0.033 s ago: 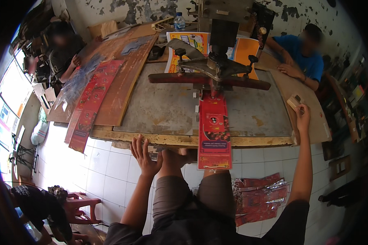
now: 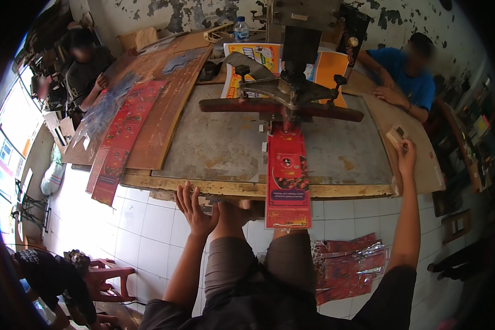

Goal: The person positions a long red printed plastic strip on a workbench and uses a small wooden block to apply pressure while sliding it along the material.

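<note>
My left hand (image 2: 195,213) is open, its fingers spread against the front edge of the worktable (image 2: 231,188). At the table's right side, my right hand (image 2: 406,156) has its fingers closed on the near end of a small wooden block (image 2: 394,135) with a dark piece on top. Between my hands lies a long red printed plastic strip (image 2: 287,184). Its far end reaches under the metal press head (image 2: 292,88), and its near end hangs past the table edge over my lap. The press's long reddish bar spans above the grey plate (image 2: 214,148).
More red strips (image 2: 124,143) and clear plastic film (image 2: 107,104) lie on the brown board at left. A pile of red packets (image 2: 349,269) rests on the floor. One person (image 2: 404,77) sits at the right, another (image 2: 85,69) at the left. A bottle (image 2: 241,29) stands behind.
</note>
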Demonstrator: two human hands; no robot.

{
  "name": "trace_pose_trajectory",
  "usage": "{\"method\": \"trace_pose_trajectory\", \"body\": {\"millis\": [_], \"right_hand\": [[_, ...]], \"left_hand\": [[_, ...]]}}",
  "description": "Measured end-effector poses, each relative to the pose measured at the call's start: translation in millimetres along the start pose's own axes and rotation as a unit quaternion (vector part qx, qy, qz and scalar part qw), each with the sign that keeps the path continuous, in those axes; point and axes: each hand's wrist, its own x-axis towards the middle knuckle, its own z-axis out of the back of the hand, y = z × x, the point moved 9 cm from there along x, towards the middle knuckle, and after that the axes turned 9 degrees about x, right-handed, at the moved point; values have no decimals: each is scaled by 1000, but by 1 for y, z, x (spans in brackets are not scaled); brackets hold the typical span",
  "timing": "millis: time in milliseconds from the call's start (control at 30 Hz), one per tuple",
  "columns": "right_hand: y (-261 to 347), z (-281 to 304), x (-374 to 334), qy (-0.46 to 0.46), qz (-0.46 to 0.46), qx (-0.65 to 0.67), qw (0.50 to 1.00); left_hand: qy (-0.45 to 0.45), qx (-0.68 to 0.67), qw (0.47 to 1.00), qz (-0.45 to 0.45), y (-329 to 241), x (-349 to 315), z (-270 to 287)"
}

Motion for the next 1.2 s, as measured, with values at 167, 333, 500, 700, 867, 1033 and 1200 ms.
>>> {"method": "trace_pose_trajectory", "body": {"millis": [167, 333, 500, 700, 867, 1033, 1200], "right_hand": [[-22, -22, 25, -19, -97, -74, 992], [-19, -22, 22, -9, -107, -92, 990], [-23, -15, 18, 8, -119, -62, 991], [-12, -15, 15, 11, -145, -50, 988], [-12, -11, 14, 0, -131, -45, 990], [-20, -10, 11, -3, -146, -37, 989], [-14, -17, 16, 3, -139, -36, 990]], "left_hand": [[-53, 36, 998, -3, 11, -12, -17], [-63, 77, 995, -19, 23, -19, -27], [-95, 78, 992, -16, 24, -22, -39], [-105, 81, 991, -3, 26, -24, -40], [-101, 75, 992, -10, 26, -25, -41], [-97, 68, 993, -4, 23, -23, -42], [-82, 78, 994, 4, 27, -25, -39]]}}
